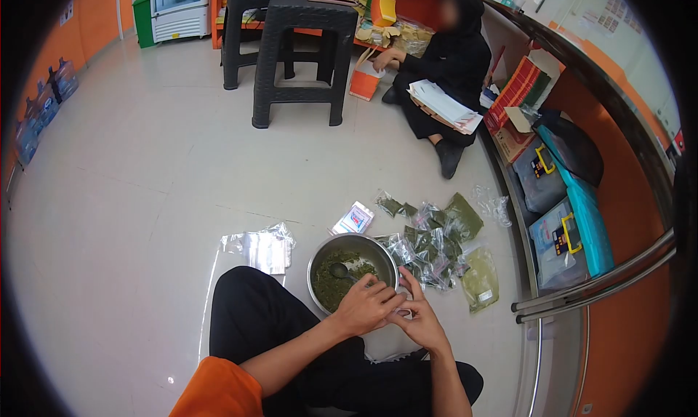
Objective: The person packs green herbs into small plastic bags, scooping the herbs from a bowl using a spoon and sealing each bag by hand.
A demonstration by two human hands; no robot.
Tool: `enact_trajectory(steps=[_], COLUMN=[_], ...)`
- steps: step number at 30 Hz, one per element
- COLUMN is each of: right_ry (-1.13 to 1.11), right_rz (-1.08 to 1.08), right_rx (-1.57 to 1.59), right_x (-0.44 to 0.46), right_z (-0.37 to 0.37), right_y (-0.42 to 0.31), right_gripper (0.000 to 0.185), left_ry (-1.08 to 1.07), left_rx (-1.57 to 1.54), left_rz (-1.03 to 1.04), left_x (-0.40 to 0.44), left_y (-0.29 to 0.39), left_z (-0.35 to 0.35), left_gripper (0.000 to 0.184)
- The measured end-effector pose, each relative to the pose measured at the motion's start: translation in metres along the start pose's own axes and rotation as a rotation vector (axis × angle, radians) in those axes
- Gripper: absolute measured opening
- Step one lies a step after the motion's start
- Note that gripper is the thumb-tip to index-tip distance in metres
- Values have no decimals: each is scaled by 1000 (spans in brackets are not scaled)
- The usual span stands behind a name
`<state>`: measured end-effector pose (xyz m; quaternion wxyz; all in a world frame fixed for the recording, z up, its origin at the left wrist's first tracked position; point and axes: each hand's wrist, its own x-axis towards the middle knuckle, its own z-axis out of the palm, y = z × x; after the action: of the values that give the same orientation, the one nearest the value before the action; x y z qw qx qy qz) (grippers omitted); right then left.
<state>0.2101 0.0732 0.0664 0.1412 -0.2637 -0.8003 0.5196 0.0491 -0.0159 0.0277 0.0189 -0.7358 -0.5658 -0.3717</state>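
Note:
A round metal bowl (387, 251) stands on the floor before my crossed legs. Loose green, shredded-looking stuff (333, 290) lies inside it, with a spoon (339, 270) resting on top. My left hand (367, 304) is over the bowl's near right rim, fingers bent and closed. Close against it, my right hand (418, 321) has its thumb and fingers curled, with fingers near the bowl's right side. Both hands meet at the fingertips; what they pinch there is too small and hidden to name. The spoon's handle runs toward my left hand.
Several clear bags of green stuff (436, 250) lie right of the bowl. Empty plastic bags (267, 250) lie left, and a printed packet (352, 218) behind. A person in black (451, 75) sits beyond, papers on the lap. Black stools (302, 53) stand further off; shelving (552, 199) lines the right.

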Motion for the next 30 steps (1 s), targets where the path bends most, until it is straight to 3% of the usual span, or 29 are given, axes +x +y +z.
enact_trajectory(steps=[6, 13, 16, 19, 22, 25, 26, 30], right_ry=[40, 66, 88, 133, 214, 345, 329, 286], right_rz=[80, 217, 244, 154, 132, 132, 81, -196], right_rx=[204, 330, 373, 445, 584, 218, 62, -772], right_x=[2, 2, 2, 5, 10, 23, 27, 41], right_z=[7, 17, 16, 9, -5, -2, 4, 34], right_y=[10, 17, 6, 4, 12, 45, 53, 80], right_gripper=[12, 26, 21, 21, 20, 23, 31, 44], left_ry=[-21, 50, 44, 39, 115, 192, 214, 287], left_rx=[50, 136, 139, 59, 68, -131, -236, -415], left_rz=[-111, -33, -23, -71, -264, -620, -765, -896], left_x=[-1, -1, 0, 2, 4, 4, 2, -3], left_y=[-2, -5, -5, -8, -25, -49, -55, -74], left_z=[0, 9, 6, -2, -9, -26, -30, -37], left_gripper=[43, 41, 38, 30, 25, 29, 31, 40])
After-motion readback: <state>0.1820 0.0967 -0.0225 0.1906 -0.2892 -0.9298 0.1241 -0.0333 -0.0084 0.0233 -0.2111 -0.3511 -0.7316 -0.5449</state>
